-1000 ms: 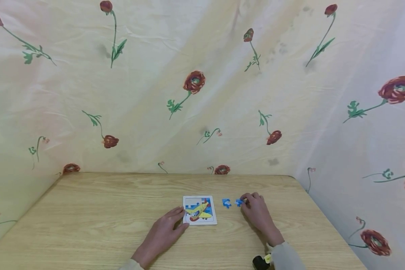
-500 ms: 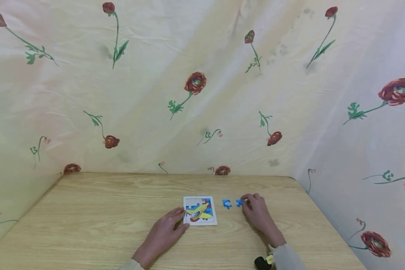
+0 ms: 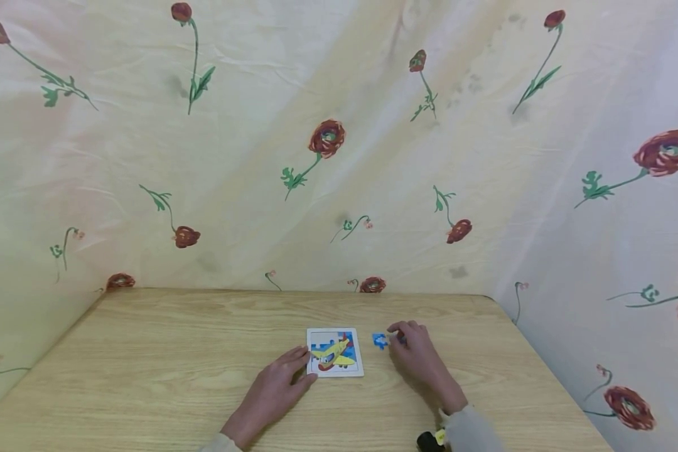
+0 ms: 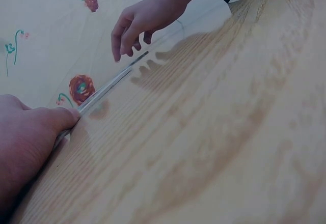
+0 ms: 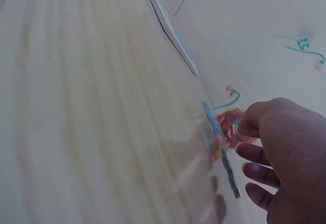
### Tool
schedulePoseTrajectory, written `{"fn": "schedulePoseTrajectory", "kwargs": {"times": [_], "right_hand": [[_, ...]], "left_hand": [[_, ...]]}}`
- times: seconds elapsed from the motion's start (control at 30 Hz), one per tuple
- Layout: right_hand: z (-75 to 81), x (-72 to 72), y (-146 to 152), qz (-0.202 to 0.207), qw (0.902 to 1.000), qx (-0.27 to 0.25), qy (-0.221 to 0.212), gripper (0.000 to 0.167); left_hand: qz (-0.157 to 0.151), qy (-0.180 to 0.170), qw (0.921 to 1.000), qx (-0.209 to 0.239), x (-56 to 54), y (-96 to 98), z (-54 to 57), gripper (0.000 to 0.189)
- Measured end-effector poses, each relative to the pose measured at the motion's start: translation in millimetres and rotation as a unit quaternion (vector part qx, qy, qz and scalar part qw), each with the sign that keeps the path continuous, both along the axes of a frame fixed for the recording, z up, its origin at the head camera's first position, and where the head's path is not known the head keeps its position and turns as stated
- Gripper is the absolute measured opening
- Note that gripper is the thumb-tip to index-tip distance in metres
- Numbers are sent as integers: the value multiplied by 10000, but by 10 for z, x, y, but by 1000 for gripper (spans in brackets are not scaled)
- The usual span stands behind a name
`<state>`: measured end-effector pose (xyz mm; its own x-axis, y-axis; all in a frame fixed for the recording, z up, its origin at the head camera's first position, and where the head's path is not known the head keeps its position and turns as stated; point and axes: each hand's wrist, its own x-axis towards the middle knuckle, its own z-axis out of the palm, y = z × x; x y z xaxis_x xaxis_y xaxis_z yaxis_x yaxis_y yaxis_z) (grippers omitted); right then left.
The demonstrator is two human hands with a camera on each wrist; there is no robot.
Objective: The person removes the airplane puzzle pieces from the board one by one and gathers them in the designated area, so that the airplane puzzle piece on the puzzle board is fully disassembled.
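A small jigsaw puzzle [image 3: 347, 373] in a white square frame lies on the table, showing a yellow aeroplane on blue, with a bare patch at its upper left. My left hand [image 3: 277, 386] holds the frame's left side, thumb at the near left corner; in the left wrist view the thumb [image 4: 58, 118] lies on its edge. To the right, a blue puzzle piece [image 3: 380, 340] lies flat. My right hand [image 3: 420, 358] hovers beside it, fingers loosely bent and holding nothing. A second piece [image 5: 230, 175] lies below those fingers, mostly hidden in the head view.
The wooden table [image 3: 175, 364] reaches back to a flower-printed cloth [image 3: 248, 157], which also hangs at both sides. A black object with a yellow label [image 3: 429, 441] shows at the right sleeve.
My right hand has shifted left from the outer side of the second piece to above it, covering most of it. My left hand and the puzzle stay in place.
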<state>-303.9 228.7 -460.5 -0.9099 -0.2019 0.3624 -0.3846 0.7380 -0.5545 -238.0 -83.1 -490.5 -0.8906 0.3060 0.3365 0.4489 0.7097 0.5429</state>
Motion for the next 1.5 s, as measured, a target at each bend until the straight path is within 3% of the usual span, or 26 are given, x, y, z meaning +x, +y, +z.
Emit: {"fn": "schedulePoseTrajectory", "kwargs": {"times": [0.83, 1.5], "right_hand": [[10, 15, -609, 328, 9983, 25, -477, 15], [-49, -2, -758, -1, 9984, 542, 158, 10]], "left_hand": [[-18, 2, 10000, 6, -5, -4, -9, 52], [-7, -135, 9999, -30, -2, -5, 12, 52]]}}
